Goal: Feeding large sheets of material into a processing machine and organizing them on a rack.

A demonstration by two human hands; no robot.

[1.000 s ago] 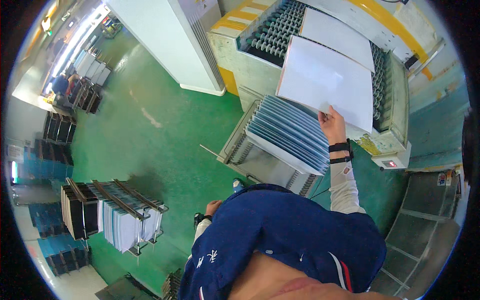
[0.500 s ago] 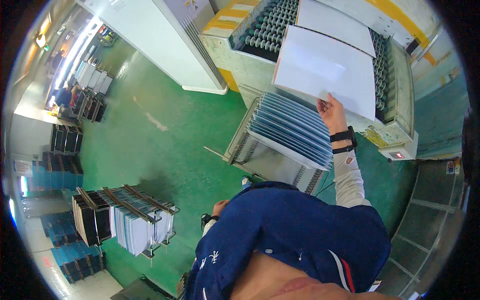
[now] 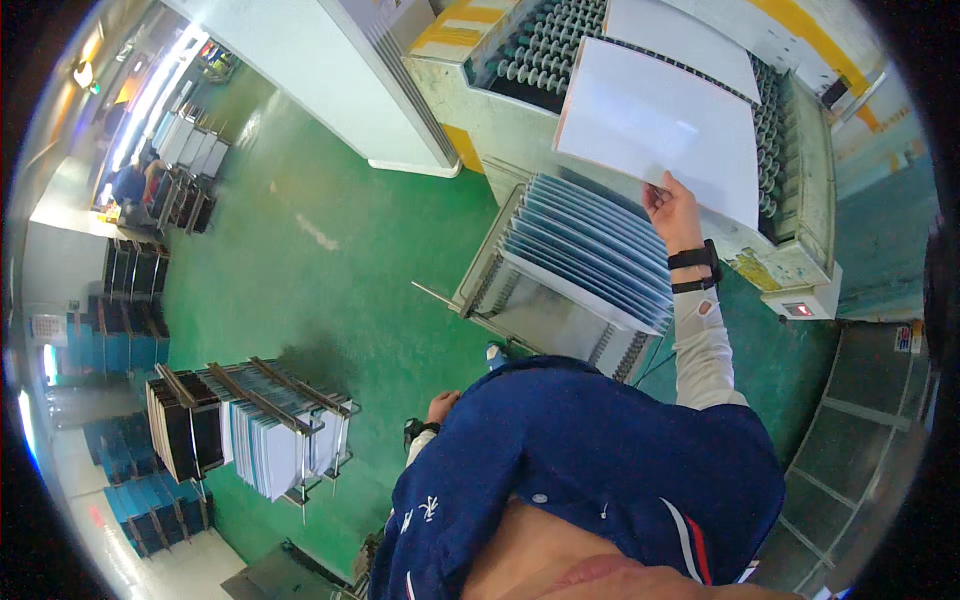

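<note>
At the near end of the roller conveyor (image 3: 530,72), a flat white rectangular panel (image 3: 650,110) lies over the rollers. My right hand (image 3: 674,210) reaches up to its near edge, thumb and fingers closed on that edge. Behind it rests a second white panel (image 3: 690,35), a narrow strip of rollers showing between the two. Just below my right hand stands a slotted rack (image 3: 480,290) with several upright thin panels (image 3: 590,250) side by side. My left hand (image 3: 442,405) hangs low beside my body, its fingers partly hidden and touching nothing visible.
A floor rack of dark and white panels (image 3: 270,440) stands at the left. More racks with blue and black panels (image 3: 140,510) line the far left. A white machine housing (image 3: 330,70) rises beside the conveyor, with a framed grey panel (image 3: 850,450) at right.
The gap between the two white panels has widened slightly, with more rollers showing. My right hand stays on the near panel's edge. The whole view has shifted a little.
</note>
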